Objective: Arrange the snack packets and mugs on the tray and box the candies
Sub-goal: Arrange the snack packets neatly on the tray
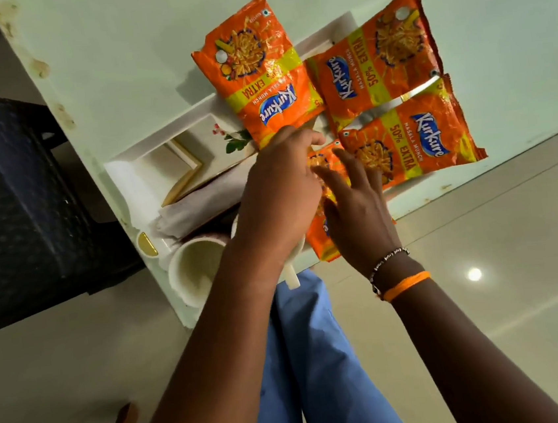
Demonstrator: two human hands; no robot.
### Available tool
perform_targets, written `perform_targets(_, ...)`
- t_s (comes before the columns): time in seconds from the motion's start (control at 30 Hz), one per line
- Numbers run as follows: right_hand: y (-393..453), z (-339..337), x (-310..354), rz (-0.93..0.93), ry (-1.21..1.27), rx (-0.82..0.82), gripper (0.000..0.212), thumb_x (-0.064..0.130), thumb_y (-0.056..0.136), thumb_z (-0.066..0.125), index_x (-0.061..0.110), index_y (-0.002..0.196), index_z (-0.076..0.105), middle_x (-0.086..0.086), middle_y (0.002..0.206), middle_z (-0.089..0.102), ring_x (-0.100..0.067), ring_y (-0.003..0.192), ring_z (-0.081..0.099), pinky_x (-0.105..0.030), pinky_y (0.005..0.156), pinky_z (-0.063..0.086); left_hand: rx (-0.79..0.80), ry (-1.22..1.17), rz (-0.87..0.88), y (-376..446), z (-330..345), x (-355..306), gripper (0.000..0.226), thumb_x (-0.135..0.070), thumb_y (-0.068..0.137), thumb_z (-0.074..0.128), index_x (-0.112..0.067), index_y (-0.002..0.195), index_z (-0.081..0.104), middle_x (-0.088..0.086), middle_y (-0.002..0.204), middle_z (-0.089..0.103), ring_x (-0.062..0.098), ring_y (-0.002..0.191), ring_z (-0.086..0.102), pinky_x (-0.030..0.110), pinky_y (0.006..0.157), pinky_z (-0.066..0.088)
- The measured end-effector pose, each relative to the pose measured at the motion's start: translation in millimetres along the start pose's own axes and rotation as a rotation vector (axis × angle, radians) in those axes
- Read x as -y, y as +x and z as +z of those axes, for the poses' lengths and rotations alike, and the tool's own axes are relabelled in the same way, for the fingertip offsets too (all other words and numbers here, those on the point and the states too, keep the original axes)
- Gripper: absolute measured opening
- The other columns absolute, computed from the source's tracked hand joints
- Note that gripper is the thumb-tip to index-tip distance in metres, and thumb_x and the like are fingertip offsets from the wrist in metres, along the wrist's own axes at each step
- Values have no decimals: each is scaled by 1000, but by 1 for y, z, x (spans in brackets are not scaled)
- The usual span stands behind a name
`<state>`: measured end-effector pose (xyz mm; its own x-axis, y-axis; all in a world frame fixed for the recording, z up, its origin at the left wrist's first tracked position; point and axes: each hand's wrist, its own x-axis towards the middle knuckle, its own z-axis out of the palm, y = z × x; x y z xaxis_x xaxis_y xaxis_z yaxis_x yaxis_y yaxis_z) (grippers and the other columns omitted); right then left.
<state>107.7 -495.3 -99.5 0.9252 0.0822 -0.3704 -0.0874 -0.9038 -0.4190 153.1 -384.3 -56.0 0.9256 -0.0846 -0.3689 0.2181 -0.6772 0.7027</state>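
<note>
Near the white mug (pixel 196 270), the fourth snack packet (pixel 325 206) lies under the right hand (pixel 360 216)'s spread, released fingers (pixel 352 165); the left hand (pixel 279 190)'s curled fingers pinch its top edge.

Four snack packets are coloured bright orange, each crossed by a yellow-green band printed with red lettering and marked with a blue and white logo: one at the upper left (pixel 258 72), one at the upper right (pixel 375 60), one at the lower right (pixel 415 142), and one partly hidden beneath the hands (pixel 321 237). A picture of golden-yellow snack sticks is printed on each. The tray (pixel 129 178) is white, decorated with red berries, green leaves and gold lines. The mug (pixel 194 272) is white. The table (pixel 116 56) is pale green with brownish stains along its edge. An orange thread band (pixel 407 285) and a black and white beaded bracelet (pixel 387 260) are worn on the right wrist. The trousers (pixel 317 362) are blue.
</note>
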Motion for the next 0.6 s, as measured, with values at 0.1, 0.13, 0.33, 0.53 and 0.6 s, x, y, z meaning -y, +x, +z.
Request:
perform_targets(0.1,12,-14,-16,80,-89,-205,40,8,87,51,17,127,53,-11,143,44,-41,130,34,-51,101,34,69,29,45,-2,12,-16,48,7,83,39,-14,124,53,3,133,52,18,123,47,26,98,37)
perform_targets(0.13,18,-19,-22,96,-122,-207,39,13,89,51,20,127,52,-8,144,43,-40,135,29,-52,104,30,96,62,38,-3,17,-21,48,5,84,40,-13,127,50,5,136,50,20,125,45,28,100,36)
perform_targets(0.33,39,-35,-50,-90,-384,18,39,24,93,47,30,131,47,-2,151,34,-36,145,8,-60,113,0,434,466,-32,-4,43,-23,36,-14,87,49,-5,122,50,19,149,27,35,139,20,50,114,12)
perform_targets(0.53,37,-49,-62,-107,-431,94,44,19,85,56,27,128,51,-2,152,33,-38,145,5,-61,111,-3,524,467,-60,-5,54,-10,42,-22,89,49,-9,129,45,16,157,3,34,144,1,49,115,10)
perform_targets(0.6,36,-51,-56,-123,-386,49,37,26,89,45,24,125,54,-4,149,38,-38,144,10,-60,112,2,492,414,-66,-4,53,-10,43,-26,91,48,-10,131,43,15,157,5,34,144,2,48,115,10)
